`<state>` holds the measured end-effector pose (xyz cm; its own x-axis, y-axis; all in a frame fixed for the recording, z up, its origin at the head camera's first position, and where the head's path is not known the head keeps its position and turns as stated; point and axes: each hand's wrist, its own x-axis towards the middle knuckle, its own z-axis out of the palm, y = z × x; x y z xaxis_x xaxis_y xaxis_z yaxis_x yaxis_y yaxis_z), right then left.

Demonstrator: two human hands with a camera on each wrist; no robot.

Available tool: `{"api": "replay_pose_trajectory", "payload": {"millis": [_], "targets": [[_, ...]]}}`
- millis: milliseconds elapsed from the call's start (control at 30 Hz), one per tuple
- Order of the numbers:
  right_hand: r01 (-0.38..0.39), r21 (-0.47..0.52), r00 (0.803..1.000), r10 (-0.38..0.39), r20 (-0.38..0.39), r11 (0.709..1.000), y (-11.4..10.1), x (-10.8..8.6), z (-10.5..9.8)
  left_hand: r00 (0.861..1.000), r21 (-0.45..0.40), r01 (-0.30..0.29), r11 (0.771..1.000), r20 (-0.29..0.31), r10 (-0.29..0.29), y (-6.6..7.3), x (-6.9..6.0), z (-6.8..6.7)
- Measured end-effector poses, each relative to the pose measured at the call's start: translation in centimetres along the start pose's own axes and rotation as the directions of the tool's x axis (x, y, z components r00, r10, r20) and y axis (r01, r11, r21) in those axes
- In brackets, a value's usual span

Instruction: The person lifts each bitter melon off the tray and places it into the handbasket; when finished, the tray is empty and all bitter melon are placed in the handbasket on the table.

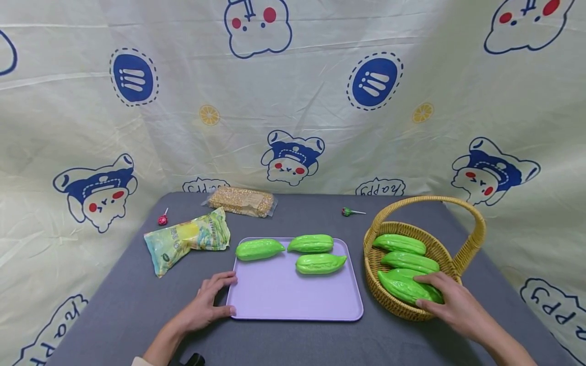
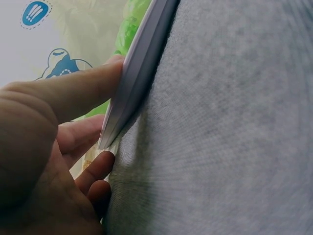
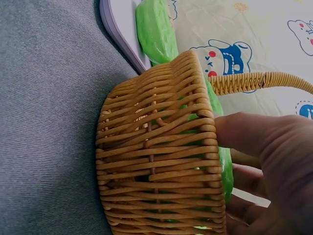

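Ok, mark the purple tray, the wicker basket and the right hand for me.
Purple tray (image 1: 293,299), head view: bare middle of its surface.
Wicker basket (image 3: 171,138), right wrist view: outer woven wall.
Right hand (image 1: 454,304), head view: back of the hand.

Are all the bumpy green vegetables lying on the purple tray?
No: three green vegetables lie on the purple tray, but more are in the wicker basket beside it.

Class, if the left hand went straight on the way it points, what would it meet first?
The lilac tray, at its left edge; the left hand seems to touch it there.
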<state>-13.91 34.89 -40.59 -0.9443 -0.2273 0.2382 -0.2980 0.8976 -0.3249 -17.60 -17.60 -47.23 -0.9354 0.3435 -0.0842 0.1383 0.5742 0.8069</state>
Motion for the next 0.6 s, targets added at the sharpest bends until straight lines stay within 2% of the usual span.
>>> {"api": "replay_pose_trajectory", "payload": {"millis": [333,600], "targets": [[0.001,0.012,0.997,-0.002,0.082,1.000,0.67,0.59,-0.06,1.000,0.010,-0.015,1.000,-0.005,0.015,0.11,-0.09,-0.01],[0.030,0.031,0.993,-0.033,0.113,0.999,0.86,1.04,-0.06,1.000,0.020,-0.026,0.999,-0.011,0.026,0.05,-0.13,-0.01]]}}
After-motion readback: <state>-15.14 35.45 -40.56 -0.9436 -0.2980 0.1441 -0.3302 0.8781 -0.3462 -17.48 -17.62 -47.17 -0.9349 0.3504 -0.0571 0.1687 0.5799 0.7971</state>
